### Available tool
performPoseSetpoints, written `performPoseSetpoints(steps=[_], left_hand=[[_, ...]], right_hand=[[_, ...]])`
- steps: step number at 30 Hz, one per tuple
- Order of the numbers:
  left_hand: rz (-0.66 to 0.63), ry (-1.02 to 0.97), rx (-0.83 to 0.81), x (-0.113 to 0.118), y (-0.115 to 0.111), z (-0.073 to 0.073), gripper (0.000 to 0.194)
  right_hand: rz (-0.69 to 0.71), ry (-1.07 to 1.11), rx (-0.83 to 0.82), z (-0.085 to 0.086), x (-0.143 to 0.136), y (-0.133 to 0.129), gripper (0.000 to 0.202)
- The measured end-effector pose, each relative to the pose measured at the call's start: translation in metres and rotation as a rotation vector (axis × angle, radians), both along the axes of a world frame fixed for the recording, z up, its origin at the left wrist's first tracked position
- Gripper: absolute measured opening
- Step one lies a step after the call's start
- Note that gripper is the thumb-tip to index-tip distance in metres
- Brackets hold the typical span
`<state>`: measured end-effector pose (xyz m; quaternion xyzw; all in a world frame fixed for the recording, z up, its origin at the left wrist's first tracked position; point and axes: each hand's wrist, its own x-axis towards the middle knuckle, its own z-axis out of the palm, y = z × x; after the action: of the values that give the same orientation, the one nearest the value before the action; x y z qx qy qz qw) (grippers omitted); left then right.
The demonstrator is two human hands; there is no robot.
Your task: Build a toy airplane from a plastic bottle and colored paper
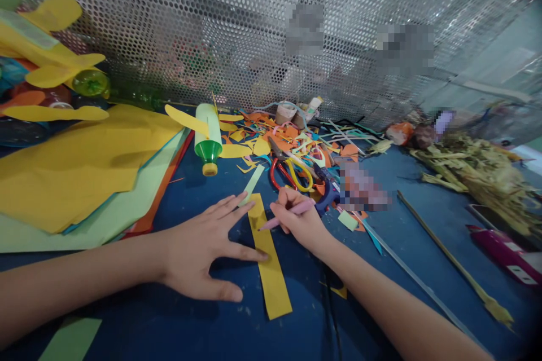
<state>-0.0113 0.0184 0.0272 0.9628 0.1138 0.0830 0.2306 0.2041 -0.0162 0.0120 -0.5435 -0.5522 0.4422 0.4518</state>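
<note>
A strip of yellow paper (pixel 275 287) lies lengthwise on the blue table. Spread out and holding nothing, my left hand (pixel 203 248) rests over the strip's left side, with fingertips on it. My right hand (pixel 302 220) is closed around a pink pen (pixel 277 221), whose tip is at the strip's upper half. Beyond the strip stands a small bottle plane (pixel 208 149) with a green neck, a yellow cap and yellow paper wings. Scissors (pixel 288 172) with red and yellow handles lie just past my right hand.
Stacked coloured sheets (pixel 80 175) cover the left side, below larger yellow bottle planes (pixel 51 56). Paper scraps (pixel 254 130) are heaped at the back. To the right are a glue stick (pixel 423 287), a dry stalk (pixel 457 259), a magenta tool (pixel 506 251) and dried husks (pixel 478 163).
</note>
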Motion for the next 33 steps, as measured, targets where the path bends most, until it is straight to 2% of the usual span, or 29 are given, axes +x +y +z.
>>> performPoseSetpoints(steps=[6, 18, 24, 33], left_hand=[[0.074, -0.025, 0.041, 0.003, -0.005, -0.007, 0.058], [0.007, 0.000, 0.025, 0.000, -0.001, -0.002, 0.055], [0.069, -0.020, 0.063, 0.003, -0.005, -0.009, 0.060], [0.030, 0.015, 0.032, 0.002, -0.002, -0.008, 0.059]], right_hand=[[0.030, 0.021, -0.055, -0.002, 0.001, 0.001, 0.029], [0.049, -0.049, -0.015, -0.004, 0.000, 0.002, 0.029], [0.049, -0.041, 0.008, -0.009, 0.001, 0.004, 0.028], [0.045, -0.046, 0.025, -0.011, 0.001, 0.005, 0.027]])
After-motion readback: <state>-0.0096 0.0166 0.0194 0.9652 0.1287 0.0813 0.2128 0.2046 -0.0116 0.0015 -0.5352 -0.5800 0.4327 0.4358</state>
